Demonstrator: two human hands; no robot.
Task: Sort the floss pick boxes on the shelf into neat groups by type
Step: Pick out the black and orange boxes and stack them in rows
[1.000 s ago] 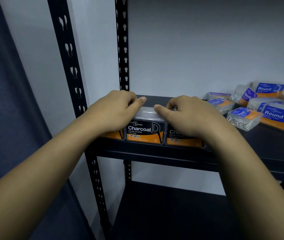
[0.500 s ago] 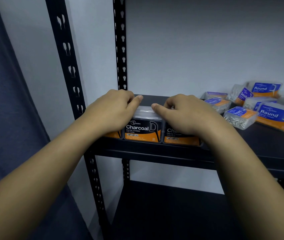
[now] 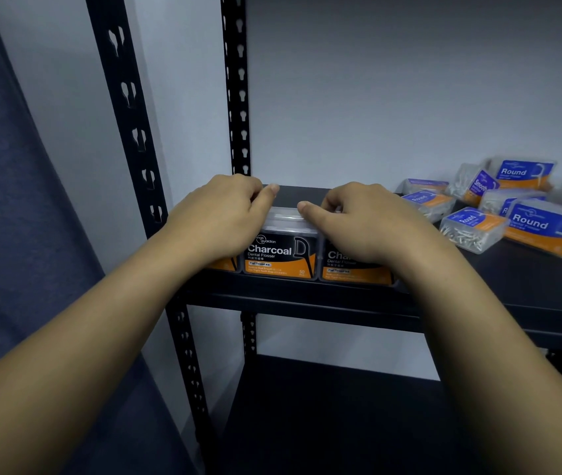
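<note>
Three black-and-orange Charcoal floss boxes stand upright in a row at the front left of the black shelf point(image 3: 307, 303). The middle Charcoal box point(image 3: 281, 255) shows its full label. My left hand point(image 3: 217, 221) lies curled over the left Charcoal box point(image 3: 224, 265), which is mostly hidden. My right hand point(image 3: 368, 224) covers the top of the right Charcoal box point(image 3: 355, 272), thumb on the middle box's lid. Both thumbs point toward each other above the middle box.
A loose pile of blue-and-orange Round boxes point(image 3: 547, 228) and a Smooth box point(image 3: 478, 186) lies at the shelf's right. Black slotted uprights point(image 3: 128, 97) stand at the left. A lower shelf point(image 3: 341, 423) sits beneath. A dark curtain point(image 3: 5, 200) hangs at far left.
Both hands stay on the Charcoal row. My thumbs have drawn slightly apart over the middle box; the view shifted a little.
</note>
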